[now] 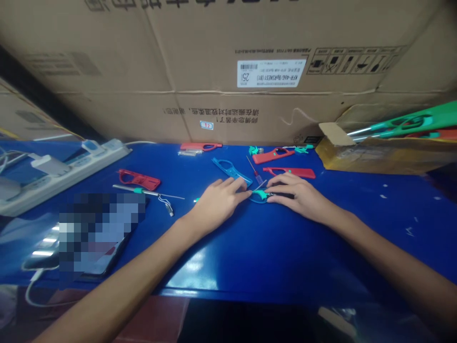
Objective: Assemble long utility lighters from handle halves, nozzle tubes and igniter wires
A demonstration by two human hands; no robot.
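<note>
My left hand (222, 197) is closed over a blue lighter casing (257, 199), hiding most of its body. The casing's looped end shows between my hands, with a green trigger piece (262, 194) on it. At the loop's right side, the bent fingers and thumb of my right hand (302, 196) close on the casing, near a tiny metallic bit. Just beyond my fingers lie another blue casing half (232, 170) and a screwdriver (257, 176) with a translucent purple handle. A red casing half (294, 172) lies behind my right hand.
More red casings (139, 180) lie left and at the back. A metal lighter tube (137, 189) with wire sits left, near a phone (107, 238) and a white power strip (71, 171). A carton of green lighters (378, 152) stands right; a large cardboard box (200, 62) walls the back.
</note>
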